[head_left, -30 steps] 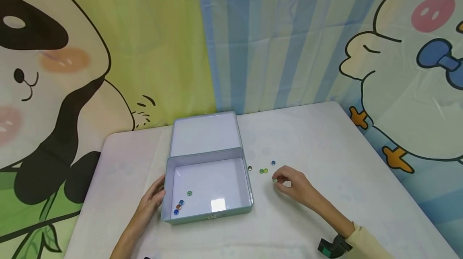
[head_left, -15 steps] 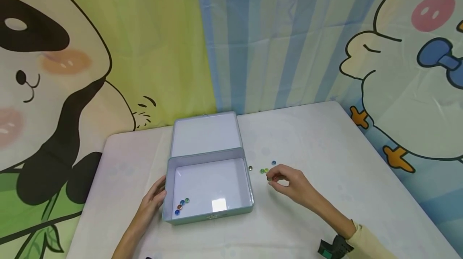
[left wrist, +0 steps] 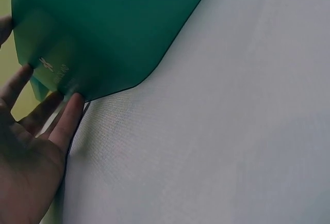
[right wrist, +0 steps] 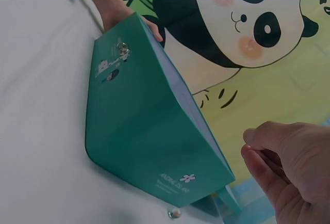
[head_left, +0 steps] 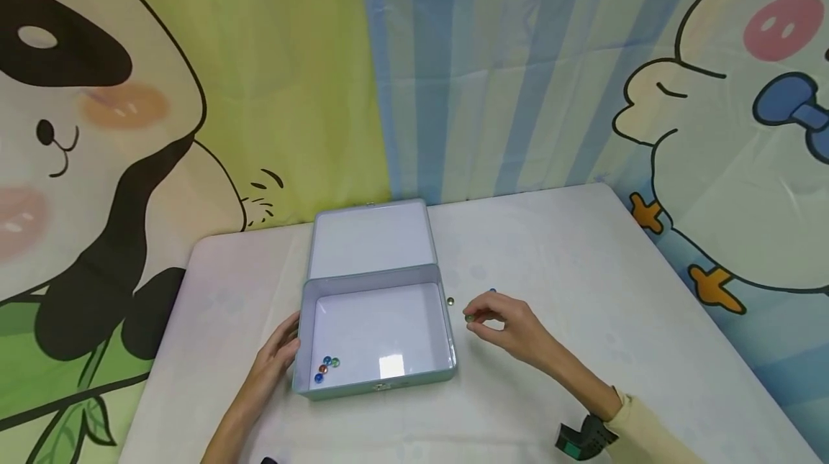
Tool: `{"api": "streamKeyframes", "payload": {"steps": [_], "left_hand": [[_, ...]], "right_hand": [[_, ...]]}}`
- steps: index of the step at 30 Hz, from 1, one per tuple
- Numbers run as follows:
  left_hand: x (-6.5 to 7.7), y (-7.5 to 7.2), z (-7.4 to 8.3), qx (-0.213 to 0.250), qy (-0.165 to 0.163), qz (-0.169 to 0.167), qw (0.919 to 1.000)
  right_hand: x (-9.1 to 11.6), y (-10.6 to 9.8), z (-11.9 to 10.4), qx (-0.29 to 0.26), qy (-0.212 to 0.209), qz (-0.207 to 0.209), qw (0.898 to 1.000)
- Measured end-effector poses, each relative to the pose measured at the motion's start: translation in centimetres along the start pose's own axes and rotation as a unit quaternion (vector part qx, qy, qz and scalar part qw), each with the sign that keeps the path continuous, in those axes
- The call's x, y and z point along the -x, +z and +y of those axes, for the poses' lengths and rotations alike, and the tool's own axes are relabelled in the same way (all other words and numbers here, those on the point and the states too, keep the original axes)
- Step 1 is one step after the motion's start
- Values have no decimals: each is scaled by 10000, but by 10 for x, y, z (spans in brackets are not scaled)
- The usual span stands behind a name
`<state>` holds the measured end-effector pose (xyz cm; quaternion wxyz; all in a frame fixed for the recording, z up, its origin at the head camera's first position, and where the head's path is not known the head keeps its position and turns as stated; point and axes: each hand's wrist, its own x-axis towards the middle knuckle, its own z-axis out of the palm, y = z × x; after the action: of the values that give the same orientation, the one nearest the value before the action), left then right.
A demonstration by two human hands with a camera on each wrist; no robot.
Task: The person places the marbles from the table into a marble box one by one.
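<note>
An open tin box (head_left: 382, 382), green outside and pale inside, stands on the table. Several glass marbles (head_left: 323, 369), blue, orange and green, lie together in its front left corner. My left hand (head_left: 272, 357) rests against the box's left side; in the left wrist view its fingers (left wrist: 69, 123) are spread and fairly straight along the green wall. To the right of the box, my right hand (head_left: 512, 327) pinches a greenish marble (head_left: 469, 318) between thumb and fingertips, above the table. One dark marble (head_left: 450, 301) lies close to the box's right wall. A blue marble (head_left: 493, 290) peeks out behind the hand.
The box's lid (head_left: 372, 239) lies folded back toward the curtain (head_left: 453, 90) at the table's far edge. A white cloth (head_left: 550, 234) covers the table. A black wrist device (head_left: 586, 439) sits at the right sleeve.
My right hand has moved left toward the box with the pinched marble, now covering the green marbles on the table. Inside the box the green marble rolled toward the others. The left hand stays put.
</note>
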<state>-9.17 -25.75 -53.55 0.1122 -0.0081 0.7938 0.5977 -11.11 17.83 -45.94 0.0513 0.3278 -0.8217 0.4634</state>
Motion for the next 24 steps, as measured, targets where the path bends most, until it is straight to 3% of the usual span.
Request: {"api": "streamKeyframes", "payload": {"steps": [6,17,24], "left_hand": [[-1,1,-1,-35,23,46,10000],[-1,-1,0,-114,-9,38,9999],[-2,1,0,-34,13,-29,10000]], "right_hand": [[-10,5,-5,20,210,-146,9997],[-30,16,-9,-108,-47,-408,9991],[-55,22,-10,124,-190,-1121,9934]]}}
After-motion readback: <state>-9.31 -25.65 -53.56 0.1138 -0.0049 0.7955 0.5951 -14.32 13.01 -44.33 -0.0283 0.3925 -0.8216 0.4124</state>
